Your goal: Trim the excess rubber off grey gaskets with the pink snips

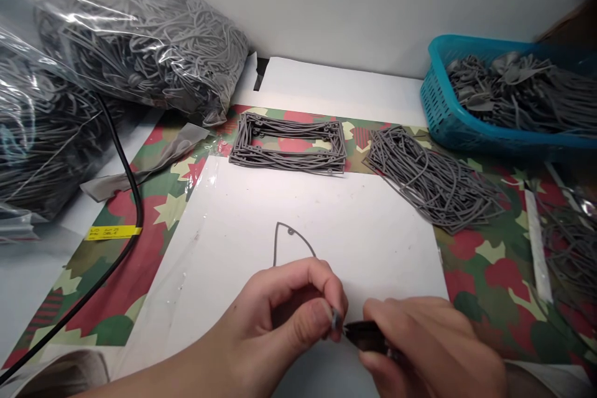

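One Gasket Between Your Hands, Many More Lying Around

You were partway through a single piece. Your left hand (291, 308) had its thumb and forefinger pinched on a small grey bit, apparently part of the thin grey gasket (291, 231) whose curved outline stood out beyond your knuckles, over the white sheet (233, 211). Your right hand (433, 342) was closed around a black hand tool (366, 333), its tip just beside that pinched bit. Whether tip and rubber touched you could not have told from this view, nor whether the tool was a cutter or tweezers.

At the far edge of the sheet, the neat rectangular stack of gaskets (289, 160) was squared up layer on layer, and seemed to be the finished share. To its right, the loose heap of gaskets (433, 186) lay tangled; its part in the work was less certain, whether waiting or merely unsorted.

Judging by the rest, much remained. The blue basket (436, 96) at the far right held bunched grey parts (508, 96), and two clear plastic bags, one farther off (186, 50) and one nearer (46, 137), bulged with similar strands on the left. Your current piece was not yet done, as far as its place between your fingers suggested.
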A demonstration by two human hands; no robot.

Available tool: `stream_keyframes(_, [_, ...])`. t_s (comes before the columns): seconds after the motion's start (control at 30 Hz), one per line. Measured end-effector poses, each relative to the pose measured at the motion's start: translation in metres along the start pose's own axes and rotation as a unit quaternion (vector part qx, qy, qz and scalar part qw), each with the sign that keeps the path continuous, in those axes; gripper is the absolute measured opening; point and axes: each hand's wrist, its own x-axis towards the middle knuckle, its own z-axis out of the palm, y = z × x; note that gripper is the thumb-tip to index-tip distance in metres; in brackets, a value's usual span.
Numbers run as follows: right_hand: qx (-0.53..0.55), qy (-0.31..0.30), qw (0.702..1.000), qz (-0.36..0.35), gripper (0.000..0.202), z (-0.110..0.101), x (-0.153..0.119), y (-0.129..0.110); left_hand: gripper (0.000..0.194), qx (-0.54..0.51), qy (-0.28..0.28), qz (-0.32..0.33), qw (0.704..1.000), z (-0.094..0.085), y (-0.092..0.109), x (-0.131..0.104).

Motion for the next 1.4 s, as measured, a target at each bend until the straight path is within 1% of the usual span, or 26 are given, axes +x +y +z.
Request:
stream_keyframes(0.13, [-0.008, -0.018, 0.999, -0.038, 0.018, -0.002, 0.002, 0.002, 0.03, -0.023, -0.009, -0.012, 1.0, 0.0, -0.002, 0.0])
stream_keyframes(0.27, [-0.007, -0.052, 0.998, -0.021, 0.02, -0.005, 0.004, 0.002, 0.026, -0.067, -0.023, -0.031, 0.997, -0.002, -0.003, -0.001])
stream_keyframes(0.43, [-0.018, -0.05, 0.997, -0.048, 0.023, -0.006, 0.009, 0.003, 0.025, -0.095, -0.022, -0.069, 0.993, -0.003, -0.003, -0.002])
stream_keyframes(0.5, [-0.028, -0.058, 0.997, -0.051, 0.024, -0.006, 0.01, 0.003, 0.025, -0.098, -0.022, -0.069, 0.993, -0.003, -0.003, -0.001])
stream_keyframes(0.63, [-0.03, -0.045, 0.997, -0.058, 0.026, -0.005, 0.01, 0.005, 0.024, -0.093, -0.021, -0.069, 0.993, -0.002, -0.003, -0.001])
stream_keyframes(0.8, [-0.02, -0.064, 0.996, -0.054, 0.031, -0.007, 0.01, 0.007, 0.027, -0.083, -0.021, -0.073, 0.994, -0.002, -0.004, -0.001])
stream_keyframes(1.07, [-0.018, -0.085, 0.995, -0.052, 0.033, -0.009, 0.013, 0.005, 0.027, -0.08, -0.032, -0.077, 0.993, -0.004, -0.005, -0.002])
stream_keyframes(1.23, [-0.031, -0.049, 0.996, -0.064, 0.034, -0.003, 0.007, 0.011, 0.026, -0.102, -0.064, -0.081, 0.989, -0.005, -0.005, -0.001])
stream_keyframes(1.37, [-0.045, -0.023, 0.996, -0.068, 0.037, 0.002, 0.004, 0.013, 0.023, -0.147, -0.085, -0.09, 0.981, -0.005, -0.009, 0.0])
stream_keyframes(1.4, [-0.052, -0.025, 0.996, -0.068, 0.038, 0.002, 0.005, 0.012, 0.023, -0.16, -0.088, -0.093, 0.979, -0.005, -0.01, 0.0])
